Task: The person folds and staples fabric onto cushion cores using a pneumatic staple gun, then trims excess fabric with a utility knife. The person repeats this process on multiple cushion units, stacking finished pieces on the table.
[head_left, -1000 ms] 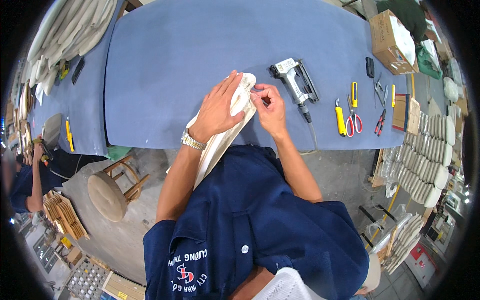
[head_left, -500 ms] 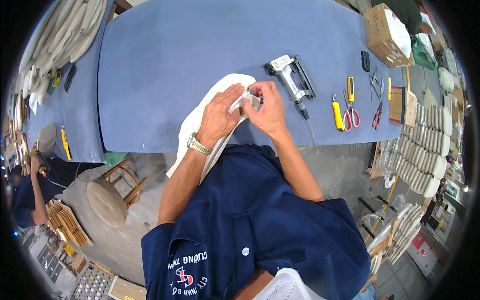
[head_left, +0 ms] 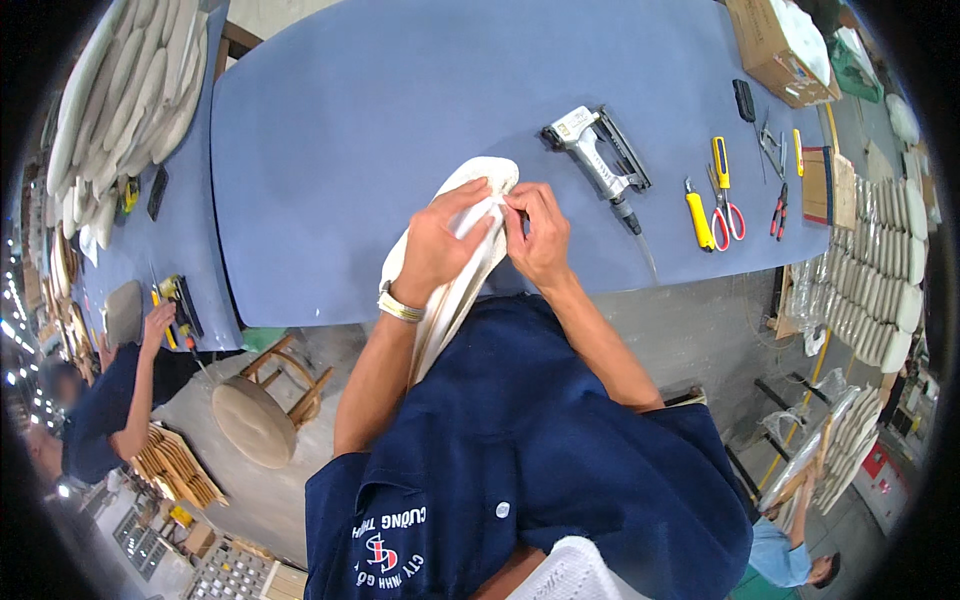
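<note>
- The pale padded piece (head_left: pixel 455 292) lies under the left hand (head_left: pixel 437 245), its tip just beyond the fingers (gripping or merely pressing, I cannot tell).
- The right hand (head_left: pixel 540 235) pinches the piece's edge.
- Apparently edge-gathering; next calls for a steady pinch.
- Staple gun (head_left: pixel 597 168): right of the fingers, untouched.

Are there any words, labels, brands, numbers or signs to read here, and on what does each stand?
Navy shirt: white lettering, upside down, partly legible; I don't copy its wording.
Same shirt: red-and-white emblem amid the lettering.
Staple gun: marking too small to read.
Cardboard box: any print is too blurred to read.
</note>
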The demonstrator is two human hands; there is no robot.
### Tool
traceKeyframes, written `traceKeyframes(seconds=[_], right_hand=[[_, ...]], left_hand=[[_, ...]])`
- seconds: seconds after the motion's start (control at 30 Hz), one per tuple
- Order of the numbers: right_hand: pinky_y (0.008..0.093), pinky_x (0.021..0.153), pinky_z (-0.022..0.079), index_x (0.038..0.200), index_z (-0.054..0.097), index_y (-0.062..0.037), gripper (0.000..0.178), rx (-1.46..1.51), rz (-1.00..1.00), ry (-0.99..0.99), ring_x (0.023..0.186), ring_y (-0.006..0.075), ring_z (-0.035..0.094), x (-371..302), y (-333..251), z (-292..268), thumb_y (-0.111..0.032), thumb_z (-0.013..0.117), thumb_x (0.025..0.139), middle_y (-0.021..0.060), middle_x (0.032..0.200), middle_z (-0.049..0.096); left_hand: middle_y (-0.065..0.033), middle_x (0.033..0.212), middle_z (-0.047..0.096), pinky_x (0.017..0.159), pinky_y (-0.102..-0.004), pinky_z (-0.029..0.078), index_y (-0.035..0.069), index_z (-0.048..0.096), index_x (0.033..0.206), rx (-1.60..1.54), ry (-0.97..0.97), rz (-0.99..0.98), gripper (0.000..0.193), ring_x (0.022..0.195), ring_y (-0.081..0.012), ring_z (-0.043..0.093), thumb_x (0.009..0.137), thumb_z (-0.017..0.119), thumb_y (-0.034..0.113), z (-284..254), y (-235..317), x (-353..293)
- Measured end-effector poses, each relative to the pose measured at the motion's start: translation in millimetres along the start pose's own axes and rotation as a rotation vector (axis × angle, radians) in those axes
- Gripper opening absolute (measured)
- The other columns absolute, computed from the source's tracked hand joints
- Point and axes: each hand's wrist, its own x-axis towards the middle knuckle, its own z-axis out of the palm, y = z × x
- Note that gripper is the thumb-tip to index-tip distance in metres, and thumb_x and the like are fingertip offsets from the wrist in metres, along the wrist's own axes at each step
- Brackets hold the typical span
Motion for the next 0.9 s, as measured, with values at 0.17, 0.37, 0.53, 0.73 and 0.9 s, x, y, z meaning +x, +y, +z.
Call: traceKeyframes(seconds=[0.17,0.37,0.53,0.73,0.9], right_hand=[[0.0358,0.066,0.054,0.095,0.063,-0.0022,0.013,0.020,-0.091,0.081,0.080,0.0293,0.067,0,6,11,0.004,0.072,0.087,0.0138,0.102,0.068],[0.0339,0.069,0.054,0.094,0.063,-0.0024,0.012,0.208,0.046,0.118,0.082,0.0246,0.068,-11,4,16,0.003,0.072,0.089,0.0130,0.104,0.068],[0.0297,0.077,0.054,0.102,0.063,-0.0011,0.016,0.331,0.301,0.056,0.092,0.0173,0.067,-19,9,11,0.004,0.066,0.087,0.0099,0.110,0.065],[0.0309,0.100,0.048,0.129,0.054,0.0003,0.041,1.044,0.495,0.005,0.111,0.0176,0.062,-26,26,7,0.001,0.051,0.088,0.0102,0.117,0.063],[0.0363,0.098,0.052,0.140,0.050,-0.0046,0.047,0.675,0.600,-0.152,0.116,0.0216,0.063,2,48,-23,-0.007,0.060,0.094,0.0096,0.121,0.065]], left_hand=[[-0.0152,0.136,0.067,0.108,-0.0321,0.047,0.001,0.062,0.142,-0.276,-0.215,-0.450,0.051,0.127,-0.0211,0.062,0.112,0.048,0.040,-17,-8,57],[-0.0240,0.168,0.027,0.128,-0.0395,0.018,-0.001,0.034,0.160,-0.154,-0.477,-0.255,0.065,0.159,-0.0310,0.020,0.112,0.042,0.042,-4,-22,60],[-0.0316,0.168,0.021,0.128,-0.0453,0.018,-0.004,0.022,0.162,0.000,-0.501,-0.099,0.077,0.159,-0.0421,0.015,0.108,0.050,0.043,-1,-21,46],[-0.0343,0.164,0.026,0.125,-0.0481,0.028,-0.006,0.019,0.161,0.207,-0.463,-0.066,0.086,0.154,-0.0475,0.024,0.099,0.066,0.031,2,-7,32],[-0.0354,0.157,0.037,0.116,-0.0480,0.043,-0.009,0.025,0.157,0.425,-0.353,-0.105,0.081,0.145,-0.0472,0.042,0.097,0.068,0.026,13,9,22]])
